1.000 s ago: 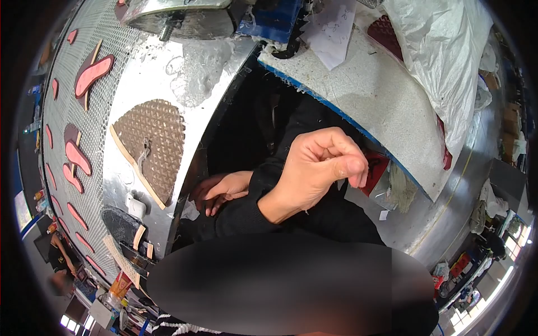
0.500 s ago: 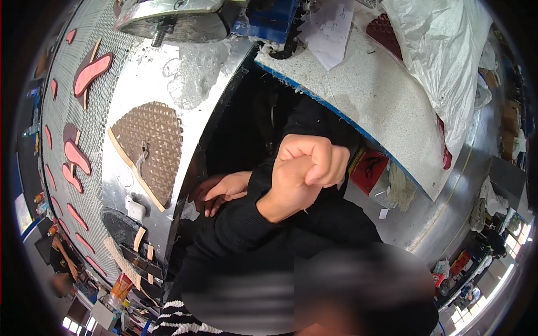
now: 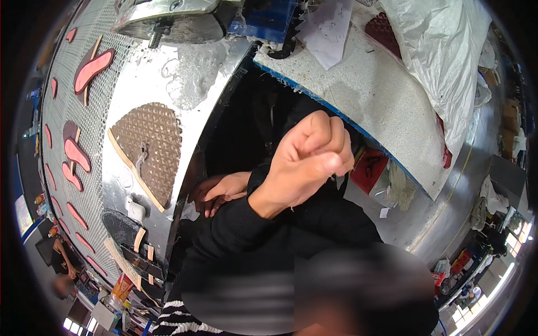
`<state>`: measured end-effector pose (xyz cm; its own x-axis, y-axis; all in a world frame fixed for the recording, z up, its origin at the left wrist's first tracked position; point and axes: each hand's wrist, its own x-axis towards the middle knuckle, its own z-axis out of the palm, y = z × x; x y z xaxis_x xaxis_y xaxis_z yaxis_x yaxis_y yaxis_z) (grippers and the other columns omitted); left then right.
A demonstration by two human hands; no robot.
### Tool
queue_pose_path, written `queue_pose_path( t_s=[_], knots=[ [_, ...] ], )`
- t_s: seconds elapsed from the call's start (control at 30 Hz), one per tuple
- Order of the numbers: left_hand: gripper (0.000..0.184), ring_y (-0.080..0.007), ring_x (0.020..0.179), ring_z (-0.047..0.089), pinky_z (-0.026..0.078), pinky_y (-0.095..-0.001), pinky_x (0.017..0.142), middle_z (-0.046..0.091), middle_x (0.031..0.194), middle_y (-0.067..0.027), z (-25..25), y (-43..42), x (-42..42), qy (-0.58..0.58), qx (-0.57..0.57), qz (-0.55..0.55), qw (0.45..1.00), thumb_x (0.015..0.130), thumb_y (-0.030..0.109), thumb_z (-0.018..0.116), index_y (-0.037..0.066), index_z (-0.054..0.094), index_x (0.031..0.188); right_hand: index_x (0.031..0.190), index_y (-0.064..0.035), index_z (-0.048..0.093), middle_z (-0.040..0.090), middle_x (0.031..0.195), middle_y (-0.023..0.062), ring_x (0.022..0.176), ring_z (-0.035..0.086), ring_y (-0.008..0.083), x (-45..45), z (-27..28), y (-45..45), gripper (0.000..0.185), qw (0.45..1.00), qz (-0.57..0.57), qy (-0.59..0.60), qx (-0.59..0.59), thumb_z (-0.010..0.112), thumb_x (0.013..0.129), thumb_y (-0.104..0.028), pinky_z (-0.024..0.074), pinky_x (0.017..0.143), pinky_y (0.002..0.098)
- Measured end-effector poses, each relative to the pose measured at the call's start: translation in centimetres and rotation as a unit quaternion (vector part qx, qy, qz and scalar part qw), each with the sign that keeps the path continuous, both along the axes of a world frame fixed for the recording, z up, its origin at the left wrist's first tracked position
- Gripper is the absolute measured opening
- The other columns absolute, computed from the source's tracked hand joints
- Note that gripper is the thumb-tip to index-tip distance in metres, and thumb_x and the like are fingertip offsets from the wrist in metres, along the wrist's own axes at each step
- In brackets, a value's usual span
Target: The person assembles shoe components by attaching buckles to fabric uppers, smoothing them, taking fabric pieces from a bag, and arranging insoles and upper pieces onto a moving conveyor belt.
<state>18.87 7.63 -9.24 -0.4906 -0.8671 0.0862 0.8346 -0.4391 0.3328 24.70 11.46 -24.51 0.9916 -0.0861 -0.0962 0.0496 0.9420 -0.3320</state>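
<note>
My left hand point(image 3: 308, 162) is raised near the centre, curled into a fist with the thumb against the bent fingers, and nothing shows in it. Lower and to its left, my right hand point(image 3: 224, 187) rests in shadow beside the metal table's edge, its fingers loosely apart and holding nothing visible. A brown textured sole piece point(image 3: 148, 145) with a pale strip along one side lies on the metal table point(image 3: 120, 173), left of both hands. A white earbud case point(image 3: 135, 209) lies below that piece.
Pink insoles point(image 3: 93, 71) lie on a mesh surface point(image 3: 67, 106) at the far left. A metal machine part point(image 3: 168, 25) stands at the top. White plastic point(image 3: 443, 56) covers part of a pale board point(image 3: 370, 84) at the right. Another person point(image 3: 64, 257) shows at the lower left.
My left hand has shifted left since the first frame and turned, its fingers curling tighter, then risen slightly since the second. My right hand has barely moved.
</note>
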Motion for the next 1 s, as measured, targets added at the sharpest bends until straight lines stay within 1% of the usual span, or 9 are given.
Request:
queue_pose_path(
  t_s=[0.07, 0.17, 0.33, 0.43, 0.5, 0.6, 0.7, 0.87, 1.0],
  knots=[
    [0.038, -0.0088, 0.058, 0.035, 0.033, -0.0257, 0.053, 0.035, 0.066, 0.0036, 0.1, 0.0, 0.2, 0.008, -0.023, 0.012, 1.000, 0.091, 0.000, 0.056, 0.017, 0.030, 0.068, 0.109, 0.0004, 0.058, 0.062, 0.094, 0.0077, 0.088, 0.061, 0.0165, -0.1, 0.0, -0.1, 0.017, 1.000, -0.002, 0.000, -0.001, 0.051, 0.099, -0.012, 0.0487, 0.082, 0.0276],
    [0.042, -0.0076, 0.049, 0.026, 0.027, -0.0256, 0.046, 0.028, 0.056, 0.0054, -0.8, 0.2, 1.6, 0.074, 0.019, -0.062, 0.995, 0.094, 0.001, 0.052, 0.017, 0.026, 0.064, 0.107, 0.0005, 0.058, 0.062, 0.093, 0.0075, 0.087, 0.061, 0.0161, -0.4, -0.1, -0.2, 0.017, 1.000, -0.004, 0.005, -0.005, 0.051, 0.099, -0.012, 0.0485, 0.081, 0.0271],
    [0.049, -0.0079, 0.044, 0.021, 0.023, -0.0256, 0.044, 0.023, 0.051, 0.0072, -0.7, -0.1, 1.6, 0.197, 0.054, -0.109, 0.973, 0.106, 0.041, 0.029, 0.016, 0.028, 0.064, 0.105, 0.0006, 0.059, 0.062, 0.091, 0.0072, 0.085, 0.061, 0.0155, -1.4, -0.1, -0.3, 0.016, 1.000, -0.009, 0.016, -0.010, 0.052, 0.099, -0.013, 0.0482, 0.080, 0.0263],
    [0.035, -0.0081, 0.047, 0.029, 0.029, -0.0237, 0.047, 0.031, 0.055, 0.0067, 2.3, 0.1, 3.0, 0.123, 0.049, -0.074, 0.988, 0.106, 0.033, 0.035, 0.017, 0.037, 0.074, 0.104, 0.0006, 0.059, 0.063, 0.089, 0.0070, 0.084, 0.061, 0.0151, -2.0, -0.2, -0.3, 0.016, 0.999, -0.011, 0.028, -0.018, 0.052, 0.099, -0.013, 0.0480, 0.079, 0.0257],
    [0.011, -0.0112, 0.056, 0.040, 0.038, -0.0249, 0.053, 0.044, 0.070, 0.0029, 3.0, -0.2, 4.0, 0.110, -0.006, -0.040, 0.993, 0.100, 0.013, 0.047, 0.016, 0.044, 0.089, 0.103, 0.0007, 0.059, 0.063, 0.088, 0.0069, 0.084, 0.061, 0.0148, -3.0, 0.0, -0.4, 0.016, 0.998, -0.019, 0.041, -0.031, 0.052, 0.099, -0.013, 0.0478, 0.079, 0.0254],
    [0.022, -0.0148, 0.068, 0.047, 0.043, -0.0300, 0.061, 0.047, 0.084, -0.0010, 2.7, -0.6, 5.5, 0.126, -0.033, 0.024, 0.991, 0.087, -0.007, 0.050, 0.013, 0.047, 0.094, 0.102, 0.0007, 0.060, 0.063, 0.087, 0.0067, 0.082, 0.061, 0.0144, -6.2, 1.9, -0.6, 0.015, 0.993, -0.037, 0.075, -0.081, 0.053, 0.099, -0.013, 0.0476, 0.078, 0.0249],
    [0.023, -0.0152, 0.072, 0.048, 0.044, -0.0316, 0.067, 0.046, 0.083, -0.0009, 1.1, -1.5, 6.8, 0.168, -0.048, 0.031, 0.984, 0.083, -0.008, 0.049, 0.013, 0.047, 0.093, 0.101, 0.0008, 0.060, 0.063, 0.086, 0.0066, 0.081, 0.061, 0.0141, -10.8, 5.8, -1.6, 0.015, 0.969, -0.098, 0.144, -0.176, 0.053, 0.099, -0.013, 0.0474, 0.077, 0.0243],
    [0.010, -0.0147, 0.076, 0.047, 0.044, -0.0309, 0.069, 0.045, 0.088, -0.0030, 0.5, -1.5, 7.7, 0.126, -0.041, 0.034, 0.991, 0.088, 0.012, 0.051, 0.011, 0.043, 0.095, 0.097, 0.0012, 0.061, 0.063, 0.085, 0.0082, 0.078, 0.060, 0.0143, -15.8, 14.9, -1.3, 0.014, 0.763, -0.347, 0.319, -0.442, 0.061, 0.093, -0.012, 0.0474, 0.074, 0.0255],
    [0.025, -0.0144, 0.078, 0.047, 0.043, -0.0301, 0.069, 0.044, 0.093, -0.0038, 0.5, -1.3, 7.3, 0.073, -0.081, 0.053, 0.993, 0.089, 0.027, 0.052, 0.011, 0.043, 0.106, 0.091, -0.0004, 0.062, 0.064, 0.082, 0.0089, 0.073, 0.061, 0.0191, -16.3, 18.1, -1.7, 0.019, 0.568, -0.433, 0.347, -0.608, 0.074, 0.080, -0.011, 0.0489, 0.067, 0.0293]
  ],
)
